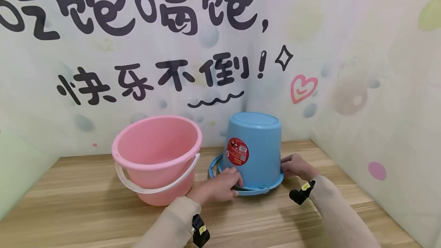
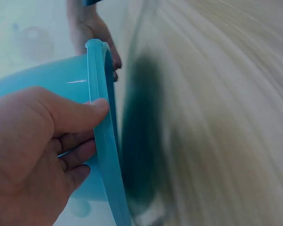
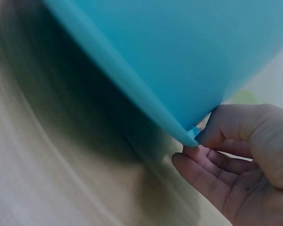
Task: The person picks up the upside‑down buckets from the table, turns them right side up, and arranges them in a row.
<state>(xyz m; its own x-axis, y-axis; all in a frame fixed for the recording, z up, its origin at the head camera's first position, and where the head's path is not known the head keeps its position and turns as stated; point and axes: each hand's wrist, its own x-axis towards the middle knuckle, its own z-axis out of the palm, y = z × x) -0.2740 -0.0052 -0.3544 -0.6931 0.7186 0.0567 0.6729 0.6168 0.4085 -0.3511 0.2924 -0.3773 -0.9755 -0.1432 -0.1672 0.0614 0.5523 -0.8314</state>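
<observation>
Legibly, wall lettering [image 1: 177, 77] “快乐不倒!” behind red-labelled blue bucket [image 1: 263, 152]

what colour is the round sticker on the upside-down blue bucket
The round sticker on the blue bucket is mostly red, clearest in the head view.

The head camera looks forward and down from the person's side of the worktop [image 1: 86, 202], far enough back to take in the pink bucket [image 1: 156, 141], the upturned blue bucket [image 1: 262, 148], both hands and the lettered backdrop [image 1: 86, 54]. The left wrist camera sits close behind the left-hand grip [image 1: 222, 185], rolled sideways so the worktop fills the right, and faces along the blue rim [image 2: 108, 155] toward the right-hand grip [image 1: 299, 167]. The right wrist camera, equally close and tilted, faces that rim from the opposite side. All three share the blue bucket.
</observation>
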